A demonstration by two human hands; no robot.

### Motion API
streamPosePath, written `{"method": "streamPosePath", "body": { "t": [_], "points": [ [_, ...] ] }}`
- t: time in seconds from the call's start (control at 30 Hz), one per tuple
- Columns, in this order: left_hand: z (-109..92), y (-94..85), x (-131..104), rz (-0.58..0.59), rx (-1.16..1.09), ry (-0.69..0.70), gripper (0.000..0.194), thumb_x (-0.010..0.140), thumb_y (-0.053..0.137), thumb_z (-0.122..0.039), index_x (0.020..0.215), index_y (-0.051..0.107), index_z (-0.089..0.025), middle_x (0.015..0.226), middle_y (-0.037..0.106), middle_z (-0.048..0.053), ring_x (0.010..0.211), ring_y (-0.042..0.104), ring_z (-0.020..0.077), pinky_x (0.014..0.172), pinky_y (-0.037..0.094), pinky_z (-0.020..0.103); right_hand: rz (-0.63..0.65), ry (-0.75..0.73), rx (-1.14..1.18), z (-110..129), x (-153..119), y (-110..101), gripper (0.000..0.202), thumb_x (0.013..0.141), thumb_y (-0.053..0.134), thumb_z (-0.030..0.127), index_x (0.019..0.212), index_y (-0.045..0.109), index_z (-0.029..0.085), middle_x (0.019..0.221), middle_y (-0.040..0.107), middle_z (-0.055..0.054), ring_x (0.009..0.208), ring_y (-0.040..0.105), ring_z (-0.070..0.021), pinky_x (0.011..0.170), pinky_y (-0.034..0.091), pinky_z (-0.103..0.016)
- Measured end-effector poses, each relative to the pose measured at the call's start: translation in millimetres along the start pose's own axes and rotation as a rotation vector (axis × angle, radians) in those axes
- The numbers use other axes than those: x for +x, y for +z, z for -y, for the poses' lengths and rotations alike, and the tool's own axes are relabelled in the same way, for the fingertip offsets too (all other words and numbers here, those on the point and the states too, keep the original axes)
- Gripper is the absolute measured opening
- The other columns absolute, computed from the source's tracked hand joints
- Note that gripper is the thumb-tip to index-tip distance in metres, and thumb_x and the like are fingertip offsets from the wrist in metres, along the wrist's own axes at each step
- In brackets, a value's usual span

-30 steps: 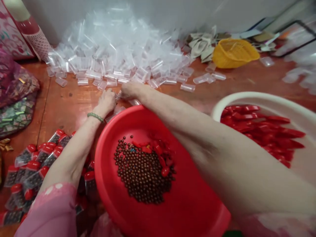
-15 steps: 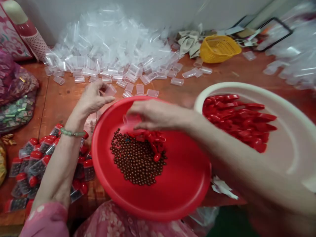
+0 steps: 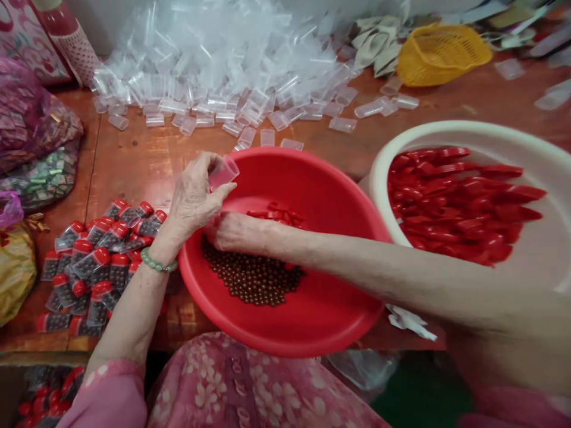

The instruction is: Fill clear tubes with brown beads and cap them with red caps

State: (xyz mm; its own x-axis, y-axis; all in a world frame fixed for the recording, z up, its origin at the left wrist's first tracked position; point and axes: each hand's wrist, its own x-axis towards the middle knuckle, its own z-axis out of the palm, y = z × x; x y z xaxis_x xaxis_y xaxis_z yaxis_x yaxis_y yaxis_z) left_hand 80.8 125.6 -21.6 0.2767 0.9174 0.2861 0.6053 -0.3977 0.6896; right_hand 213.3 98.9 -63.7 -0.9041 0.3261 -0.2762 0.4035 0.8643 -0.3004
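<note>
My left hand (image 3: 196,193) grips a small clear plastic container (image 3: 225,172) between thumb and fingers, tilted above the left rim of the red basin (image 3: 339,321). Inside that basin, my right hand (image 3: 234,232) reaches in low at the left side, just over a heap of small brown balls (image 3: 259,279). Its fingers are curled, and their tips are hidden, so what they hold cannot be made out. Behind my right wrist, small red caps (image 3: 279,214) lie in the basin.
A white basin (image 3: 383,178) of red plastic pieces (image 3: 455,202) stands at right. Clear containers (image 3: 214,77) pile up at the back, beside a yellow basket (image 3: 441,56). Filled, red-capped containers (image 3: 102,255) lie at left, near bags (image 3: 35,137) of small wrapped pieces.
My left hand has moved right, bringing its container over the basin rim. My right hand has gone left and down toward the balls; the clear container seen in it before is now hidden.
</note>
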Motion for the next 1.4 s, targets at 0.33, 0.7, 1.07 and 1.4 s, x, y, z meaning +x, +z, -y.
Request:
{"method": "streamPosePath", "body": {
  "t": [0.33,0.7,1.07,1.4],
  "points": [
    [-6.0,1.8,0.8,0.162,0.115,-0.009,0.033,0.084,0.064,-0.031,0.111,0.049,-0.018,0.112,0.057,0.008,0.112,0.053,0.0265,0.095,0.04,0.041,0.15,-0.089,0.351,39.8,-47.9,15.5,0.027,0.079,0.057,0.002,0.1,0.065,0.017,0.102,0.066,-0.008,0.08,0.06,-0.0157,0.074,0.047,-0.028],
    [-18.2,-4.4,-19.1,0.421,0.189,0.103,0.044,0.086,0.05,-0.011,0.13,0.047,-0.009,0.137,0.052,0.017,0.128,0.047,0.0274,0.109,0.036,0.043,0.042,0.172,1.265,29.2,-67.4,3.9,0.036,0.074,0.071,0.023,0.107,0.062,0.014,0.075,0.059,0.004,0.067,0.054,-0.0108,0.067,0.046,-0.024],
    [-47.1,-15.8,-75.2,0.57,-0.748,-0.22,0.063,0.082,0.067,-0.035,0.14,0.045,-0.023,0.144,0.049,0.01,0.134,0.045,0.0263,0.113,0.034,0.042,-0.363,0.083,1.271,24.3,-89.9,-27.6,0.031,0.078,0.071,0.029,0.107,0.068,0.018,0.099,0.068,-0.002,0.091,0.062,-0.0147,0.085,0.047,-0.03],
    [-59.9,-2.4,-82.1,0.334,-0.838,-0.299,0.041,0.086,0.062,-0.03,0.127,0.06,-0.024,0.136,0.058,0.006,0.128,0.052,0.0226,0.113,0.033,0.04,-0.667,0.08,1.033,34.5,-89.2,-27.8,0.019,0.088,0.06,0.022,0.104,0.07,0.019,0.104,0.073,-0.004,0.095,0.067,-0.0147,0.085,0.049,-0.028]
  ]
}}
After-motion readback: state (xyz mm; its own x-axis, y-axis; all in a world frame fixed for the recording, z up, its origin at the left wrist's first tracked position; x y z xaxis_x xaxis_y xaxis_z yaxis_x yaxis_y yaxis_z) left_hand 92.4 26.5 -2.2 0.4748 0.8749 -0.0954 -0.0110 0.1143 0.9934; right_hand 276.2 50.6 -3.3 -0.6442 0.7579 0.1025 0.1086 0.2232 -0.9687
